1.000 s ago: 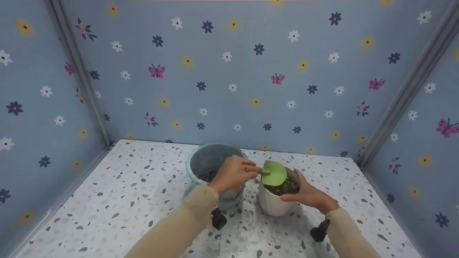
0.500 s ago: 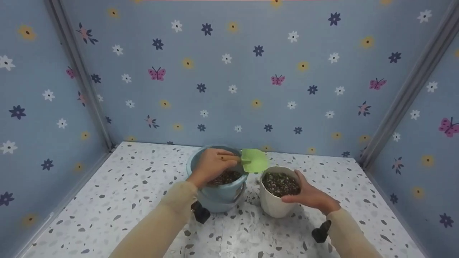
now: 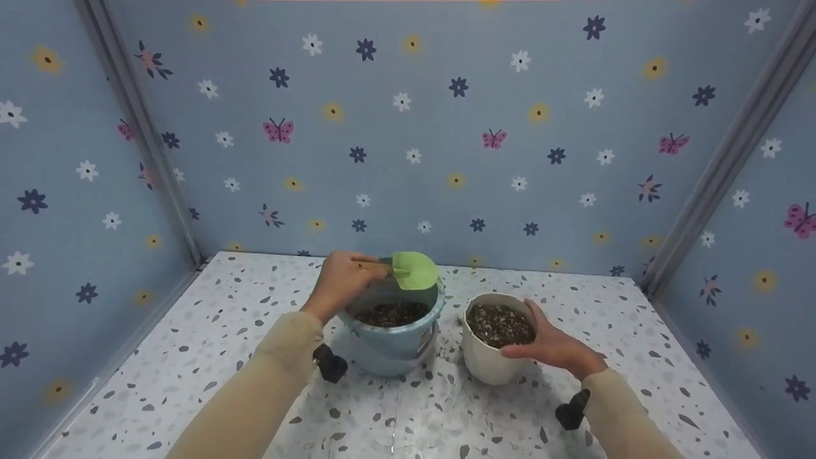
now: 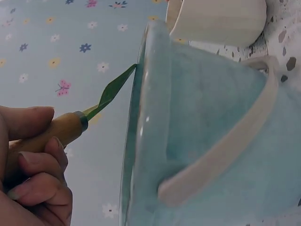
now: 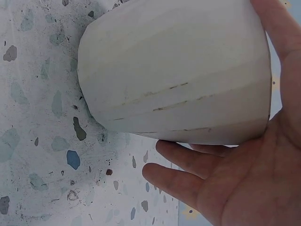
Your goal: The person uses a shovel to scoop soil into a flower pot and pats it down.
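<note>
My left hand grips the wooden handle of a small garden trowel with a green blade. The blade is over the far part of a light blue bucket, which has dark soil inside. In the left wrist view, the blade's tip overlaps the bucket's rim; whether it touches I cannot tell. To the right stands a white flower pot, filled with dark speckled soil. My right hand holds this pot from its right side, thumb at the near rim. The ends of some fingers are hidden behind it.
Both containers stand upright on a white speckled tabletop, with a gap between them. A pale handle hangs down the bucket's side. Blue flowered panels close in the back and both sides. Small dirt crumbs lie near the pot.
My left hand has moved left with the trowel, from above the white flower pot to above the bucket. My right hand and the pot have stayed in place.
</note>
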The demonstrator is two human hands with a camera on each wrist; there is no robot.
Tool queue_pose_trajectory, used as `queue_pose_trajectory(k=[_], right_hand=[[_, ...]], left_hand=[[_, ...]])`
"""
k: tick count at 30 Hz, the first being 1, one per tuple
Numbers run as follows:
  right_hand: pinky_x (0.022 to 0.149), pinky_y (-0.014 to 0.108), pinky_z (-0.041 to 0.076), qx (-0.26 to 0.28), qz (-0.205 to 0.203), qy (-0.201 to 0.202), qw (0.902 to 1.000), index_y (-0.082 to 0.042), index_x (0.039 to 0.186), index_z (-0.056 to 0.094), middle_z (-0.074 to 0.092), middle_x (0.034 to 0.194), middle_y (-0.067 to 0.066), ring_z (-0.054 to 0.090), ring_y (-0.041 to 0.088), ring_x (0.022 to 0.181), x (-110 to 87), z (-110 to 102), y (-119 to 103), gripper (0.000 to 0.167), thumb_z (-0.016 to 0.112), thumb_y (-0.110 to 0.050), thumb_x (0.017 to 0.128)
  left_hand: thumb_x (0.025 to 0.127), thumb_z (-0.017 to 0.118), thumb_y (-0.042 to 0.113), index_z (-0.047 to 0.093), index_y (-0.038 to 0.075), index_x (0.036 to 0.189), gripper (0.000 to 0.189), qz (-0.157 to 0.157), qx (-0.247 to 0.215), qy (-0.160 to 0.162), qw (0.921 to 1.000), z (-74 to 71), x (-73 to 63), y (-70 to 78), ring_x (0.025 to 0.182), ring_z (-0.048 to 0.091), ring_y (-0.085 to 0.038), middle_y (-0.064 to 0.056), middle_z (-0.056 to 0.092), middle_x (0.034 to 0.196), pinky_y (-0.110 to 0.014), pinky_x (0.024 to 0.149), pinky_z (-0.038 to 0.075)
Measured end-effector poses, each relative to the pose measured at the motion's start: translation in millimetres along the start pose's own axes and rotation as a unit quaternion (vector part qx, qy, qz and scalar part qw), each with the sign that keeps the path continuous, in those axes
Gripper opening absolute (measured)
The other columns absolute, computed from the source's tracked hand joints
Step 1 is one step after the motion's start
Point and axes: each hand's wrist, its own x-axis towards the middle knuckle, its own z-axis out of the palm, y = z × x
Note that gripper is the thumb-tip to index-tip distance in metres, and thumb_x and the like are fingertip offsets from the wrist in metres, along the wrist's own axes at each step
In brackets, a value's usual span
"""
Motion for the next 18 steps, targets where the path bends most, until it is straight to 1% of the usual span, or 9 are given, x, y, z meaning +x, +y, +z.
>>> queue_pose_trajectory(k=[3,6,8,10,12,14,15,16,18], right_hand=[[0.109,0.066,0.018,0.000,-0.003,-0.004,1.0000,-0.015,0.158,-0.011,-0.002,0.161,0.027,0.009,0.049,0.144,0.3,-1.3,0.6,0.127,0.084,-0.042,0.079],[0.109,0.066,0.018,-0.001,-0.004,-0.004,1.0000,-0.016,0.158,-0.013,-0.004,0.161,0.026,0.007,0.049,0.145,1.4,-0.7,1.0,0.128,0.084,-0.043,0.078],[0.109,0.066,0.018,-0.003,-0.001,0.000,1.0000,-0.016,0.158,-0.012,-0.002,0.161,0.026,0.009,0.049,0.145,1.9,-0.6,1.9,0.128,0.084,-0.044,0.078],[0.109,0.066,0.018,-0.006,0.002,0.002,1.0000,-0.016,0.158,-0.012,-0.001,0.160,0.027,0.009,0.050,0.144,1.8,-0.6,1.9,0.129,0.084,-0.045,0.077],[0.109,0.066,0.018,-0.008,0.004,0.002,1.0000,-0.016,0.158,-0.012,-0.001,0.160,0.028,0.009,0.050,0.144,1.9,-1.0,1.9,0.129,0.084,-0.044,0.077],[0.109,0.066,0.018,-0.007,0.004,0.002,1.0000,-0.016,0.158,-0.013,-0.002,0.160,0.028,0.009,0.051,0.144,1.8,-0.7,1.5,0.129,0.084,-0.044,0.077],[0.109,0.066,0.018,-0.007,0.005,0.002,1.0000,-0.016,0.158,-0.013,-0.003,0.160,0.028,0.009,0.051,0.144,1.7,-0.4,1.5,0.129,0.084,-0.044,0.077],[0.109,0.066,0.018,-0.007,0.005,0.001,1.0000,-0.016,0.158,-0.013,-0.003,0.160,0.028,0.009,0.051,0.144,1.6,-0.1,1.3,0.129,0.084,-0.044,0.078],[0.109,0.066,0.017,-0.008,0.004,-0.001,1.0000,-0.015,0.157,-0.014,-0.004,0.160,0.028,0.009,0.051,0.143,1.4,0.2,0.6,0.129,0.084,-0.044,0.078]], left_hand=[[0.087,0.075,0.032,0.078,0.011,0.106,0.029,0.004,0.015,-0.002,0.9999,-7.4,0.6,-2.7,0.094,0.067,-0.024,-0.001,0.074,0.098,-0.044,0.082,0.052],[0.088,0.072,0.032,0.077,0.012,0.107,0.028,0.018,0.051,-0.004,0.9985,-13.9,0.2,-4.0,0.090,0.066,-0.019,-0.002,0.073,0.103,-0.042,0.081,0.053],[0.089,0.070,0.028,0.078,0.010,0.107,0.026,0.031,0.087,-0.007,0.9957,-15.7,0.8,-5.2,0.074,0.062,-0.016,-0.005,0.073,0.105,-0.039,0.072,0.052],[0.089,0.069,0.024,0.077,0.008,0.108,0.026,0.047,0.141,-0.010,0.9888,-16.0,1.5,-6.1,0.067,0.058,-0.012,-0.008,0.073,0.107,-0.034,0.064,0.049],[0.089,0.067,0.018,0.076,0.005,0.108,0.025,0.059,0.194,-0.016,0.9791,-15.0,2.2,-6.9,0.059,0.053,-0.012,-0.011,0.073,0.108,-0.031,0.056,0.043],[0.087,0.065,0.011,0.077,0.004,0.103,0.021,0.075,0.245,-0.025,0.9663,-12.7,2.5,-7.1,0.058,0.054,-0.009,-0.011,0.073,0.102,-0.029,0.051,0.038],[0.086,0.063,0.007,0.077,0.004,0.094,0.016,0.081,0.269,-0.030,0.9592,-11.5,2.8,-7.2,0.056,0.051,-0.008,-0.008,0.073,0.090,-0.029,0.049,0.035],[0.085,0.061,0.004,0.074,0.005,0.082,0.013,0.084,0.286,-0.035,0.9538,-10.1,3.0,-7.3,0.052,0.045,-0.008,-0.004,0.069,0.078,-0.029,0.047,0.032],[0.083,0.057,-0.001,0.059,0.010,0.064,0.022,0.082,0.314,-0.044,0.9447,-7.4,3.6,-7.2,0.050,0.034,-0.010,0.002,0.051,0.061,-0.031,0.047,0.028]])
